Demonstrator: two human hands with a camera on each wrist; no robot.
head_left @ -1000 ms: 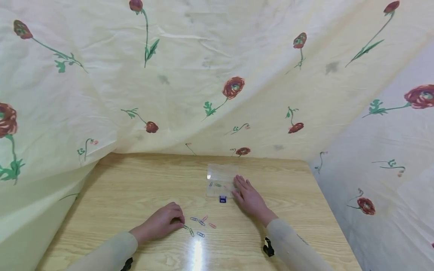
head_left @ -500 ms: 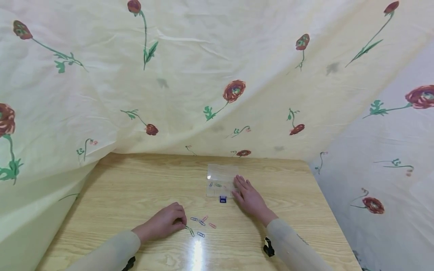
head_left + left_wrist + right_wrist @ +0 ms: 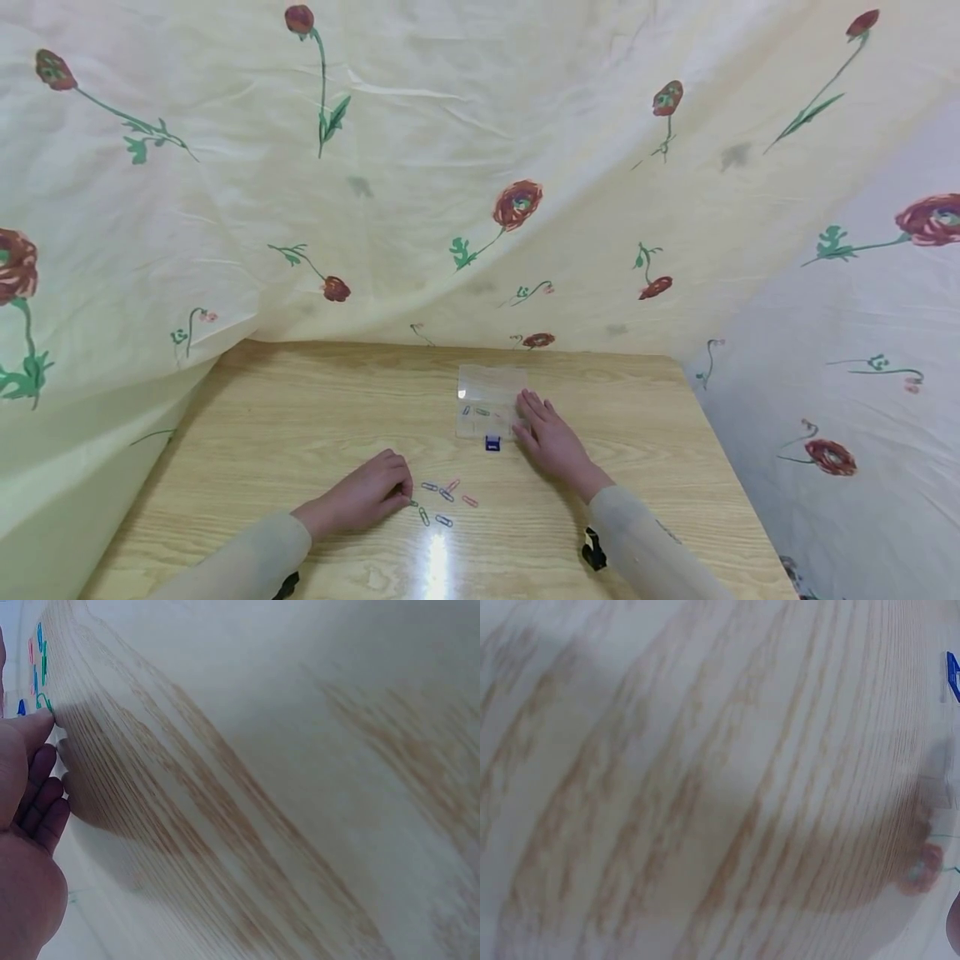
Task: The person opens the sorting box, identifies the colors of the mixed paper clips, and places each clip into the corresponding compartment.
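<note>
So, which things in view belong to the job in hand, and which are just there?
Seemingly in the job:
left hand, green paper clip at its fingertips
six loose paper clips
open clear box, clips inside
right hand at box's side
blue piece at box's near edge

Just there:
table
floral cloth around it
black gear at wrists

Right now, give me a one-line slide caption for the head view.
Left hand pinches a green paper clip while the right hand touches an open clear box.

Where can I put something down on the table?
Bare table lies left of the clear box, beyond the left hand, and right of the right hand. Just right of the left hand it's crowded with paper clips.
</note>
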